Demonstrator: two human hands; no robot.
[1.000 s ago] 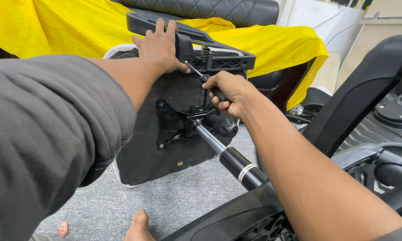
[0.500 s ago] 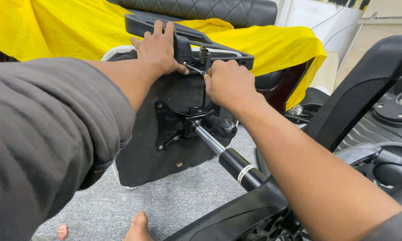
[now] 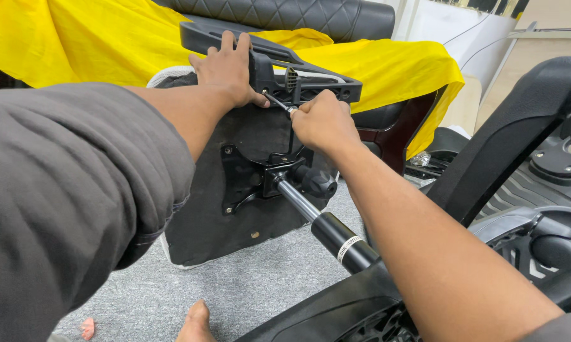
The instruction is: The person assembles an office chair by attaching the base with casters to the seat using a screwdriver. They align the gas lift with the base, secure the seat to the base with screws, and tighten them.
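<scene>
**Head view: both hands on the chair's armrest**

Head view, nearest first: my bare toes (image 3: 197,316) rest on the grey carpet (image 3: 260,285), with a small pink scrap (image 3: 88,327) off to the left. My grey sleeve (image 3: 76,190) fills the left side. Low on the right lies the black chair base (image 3: 336,310), and the gas cylinder (image 3: 342,240) rises out of it, its silver rod running up into the metal plate (image 3: 241,177) bolted to the seat underside (image 3: 235,221). The seat stands tipped up on its edge on the carpet.

My right hand (image 3: 323,123) is clenched around a screwdriver (image 3: 278,103); the handle is buried in my fist and only the thin shaft shows, angled up and left with its tip at the armrest bracket. My left hand (image 3: 228,69) lies over the black armrest (image 3: 311,85) at the seat's top edge, fingers (image 3: 225,41) curled over its upper side and thumb pressed just beside the screwdriver tip.

On the right, another black chair part (image 3: 520,139) leans across the view. Behind everything, a yellow cloth (image 3: 108,38) is draped over a dark quilted sofa (image 3: 285,12).
</scene>
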